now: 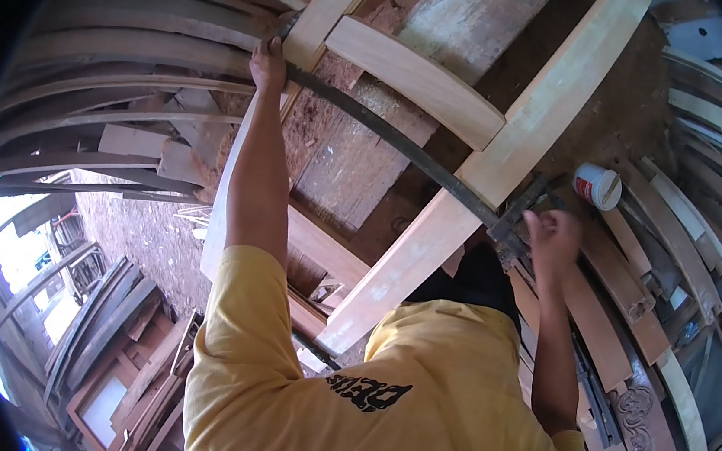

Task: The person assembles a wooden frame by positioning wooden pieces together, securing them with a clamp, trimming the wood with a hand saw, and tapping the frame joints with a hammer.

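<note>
A long dark metal bar clamp (pixel 387 132) lies slantwise across a pale wooden frame (pixel 428 254), spanning two of its long rails. My left hand (pixel 269 64) is closed around the clamp's far-left end, beside the left rail. At the other end, my right hand (pixel 553 240) is at the clamp's screw end (pixel 510 227), its fingers curled in; the part inside them is mostly hidden. Between the rails, a wooden crosspiece (pixel 418 83) meets the right rail in a joint. Under the bar's right half, the right rail passes close to my body.
A white tub (pixel 598 187) stands at right among stacked boards (pixel 604 314). Curved timber pieces (pixel 135 43) are piled at left. A carved board (pixel 641 426) leans at lower right. More wooden frames (pixel 114 402) stand at lower left. A worn plank (pixel 358 164) lies beneath the frame.
</note>
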A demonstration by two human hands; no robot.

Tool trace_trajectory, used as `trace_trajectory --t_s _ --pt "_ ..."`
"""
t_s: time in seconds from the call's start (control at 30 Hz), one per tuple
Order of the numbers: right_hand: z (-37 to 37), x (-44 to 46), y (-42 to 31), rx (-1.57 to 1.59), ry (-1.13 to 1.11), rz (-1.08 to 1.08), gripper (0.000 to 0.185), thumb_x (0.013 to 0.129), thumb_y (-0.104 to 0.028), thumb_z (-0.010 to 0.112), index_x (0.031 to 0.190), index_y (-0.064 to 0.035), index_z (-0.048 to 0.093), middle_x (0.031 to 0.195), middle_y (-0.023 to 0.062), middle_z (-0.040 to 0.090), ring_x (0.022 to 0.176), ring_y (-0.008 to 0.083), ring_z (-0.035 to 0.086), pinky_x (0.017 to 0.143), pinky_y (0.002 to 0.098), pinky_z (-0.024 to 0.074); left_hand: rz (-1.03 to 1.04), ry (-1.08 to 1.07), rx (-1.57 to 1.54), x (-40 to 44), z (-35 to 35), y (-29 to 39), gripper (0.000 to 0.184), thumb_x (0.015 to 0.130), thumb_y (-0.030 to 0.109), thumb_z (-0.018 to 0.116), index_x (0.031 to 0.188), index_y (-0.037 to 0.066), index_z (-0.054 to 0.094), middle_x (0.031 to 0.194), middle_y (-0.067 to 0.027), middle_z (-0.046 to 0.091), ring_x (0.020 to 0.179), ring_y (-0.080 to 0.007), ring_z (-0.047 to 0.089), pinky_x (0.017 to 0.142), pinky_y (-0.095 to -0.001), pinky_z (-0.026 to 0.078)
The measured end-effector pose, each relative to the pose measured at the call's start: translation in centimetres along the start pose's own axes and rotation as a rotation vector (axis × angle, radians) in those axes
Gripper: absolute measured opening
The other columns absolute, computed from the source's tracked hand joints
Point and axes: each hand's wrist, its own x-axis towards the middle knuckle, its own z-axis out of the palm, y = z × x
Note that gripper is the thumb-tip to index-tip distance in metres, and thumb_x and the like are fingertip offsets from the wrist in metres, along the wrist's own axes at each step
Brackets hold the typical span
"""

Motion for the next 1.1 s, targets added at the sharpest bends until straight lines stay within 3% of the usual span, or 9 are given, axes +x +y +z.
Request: trace_trajectory --t_s 0.13,0.23,0.63,0.67,0.73,0.87,0.97,1.03,1.1 --pt "-2.9 0.5 5.3 -0.338 0.266 -0.225 0.049 0.085 -0.023 0.087 0.124 -0.003 0.065 0.117 0.0182 0.065 0.114 0.0278 0.066 0.093 0.0366 0.0543 -0.007 0.01 -0.039 0.0 0.1 -0.4 0.048 0.103 0.044 0.057 0.114 -0.001 0.07 0.11 -0.0299 0.07 0.108 -0.0502 0.065 0.095 -0.0566 0.05" --pt "-0.7 0.9 12.3 0.42 -0.028 0.009 0.046 0.09 -0.016 0.083 0.129 -0.0033 0.061 0.115 0.011 0.063 0.104 0.021 0.064 0.092 0.0351 0.0534 -0.028 0.009 -0.077 -0.1 0.3 -0.3 0.046 0.104 0.042 0.058 0.115 0.0 0.07 0.111 -0.03 0.07 0.109 -0.0496 0.065 0.096 -0.056 0.05" --pt "0.6 2.0 19.0 1.494 -0.456 0.648 0.036 0.106 -0.036 0.068 0.121 -0.0034 0.066 0.096 0.0015 0.064 0.081 0.0079 0.056 0.077 0.0293 0.0496 -0.026 0.017 -0.094 -0.3 -0.2 0.2 0.043 0.104 0.043 0.058 0.112 0.002 0.07 0.109 -0.0278 0.07 0.107 -0.049 0.065 0.094 -0.0565 0.049" --pt "0.7 1.9 17.4 1.493 -0.46 0.648 0.036 0.106 -0.036 0.068 0.121 -0.0034 0.066 0.096 0.0015 0.064 0.081 0.0079 0.056 0.077 0.0293 0.0496 -0.025 0.014 -0.092 -0.2 0.0 -0.1 0.043 0.104 0.043 0.058 0.113 0.002 0.07 0.11 -0.0277 0.07 0.108 -0.0491 0.065 0.094 -0.0565 0.049" --pt "0.5 1.0 11.2 0.806 0.02 0.222 0.035 0.105 -0.039 0.07 0.115 -0.0061 0.065 0.085 -0.0004 0.058 0.069 0.0067 0.051 0.068 0.0268 0.0469 -0.027 0.004 -0.086 -0.3 0.1 -0.6 0.044 0.104 0.044 0.058 0.114 0.003 0.07 0.111 -0.0276 0.07 0.108 -0.0491 0.065 0.095 -0.0565 0.049" --pt "-0.2 1.3 10.3 0.672 0.019 0.111 0.035 0.103 -0.042 0.07 0.11 -0.0079 0.065 0.08 -0.0018 0.052 0.061 0.0053 0.045 0.061 0.0255 0.043 -0.042 -0.005 -0.062 -0.2 0.2 -0.2 0.046 0.105 0.045 0.056 0.117 0.003 0.069 0.114 -0.0277 0.069 0.11 -0.0494 0.064 0.096 -0.0567 0.049" --pt "-0.4 2.5 13.8 1.093 -0.207 0.446 0.035 0.103 -0.042 0.07 0.108 -0.0071 0.066 0.081 0.0004 0.055 0.061 0.0043 0.045 0.058 0.0249 0.0412 -0.05 -0.008 -0.057 -0.4 -0.2 0.0 0.048 0.105 0.046 0.055 0.118 0.003 0.069 0.115 -0.0278 0.069 0.11 -0.0501 0.065 0.097 -0.0568 0.049" --pt "-0.4 4.2 16.6 1.616 -0.718 0.843 0.035 0.104 -0.041 0.07 0.11 -0.0074 0.066 0.081 0.0028 0.059 0.06 0.0032 0.044 0.056 0.0239 0.0393 -0.052 -0.01 -0.058 -0.4 -0.2 0.1 0.048 0.105 0.047 0.055 0.118 0.003 0.069 0.115 -0.0278 0.069 0.109 -0.0505 0.065 0.097 -0.0568 0.049" --pt "-1.7 5.0 16.7 1.516 -0.729 0.881 0.036 0.104 -0.04 0.07 0.112 -0.0059 0.065 0.084 0.0053 0.06 0.064 0.0073 0.05 0.059 0.0273 0.0432 -0.075 -0.055 -0.049 -0.3 -0.2 -0.1 0.048 0.105 0.047 0.055 0.122 0.004 0.068 0.122 -0.0263 0.068 0.116 -0.047 0.063 0.098 -0.0571 0.049"
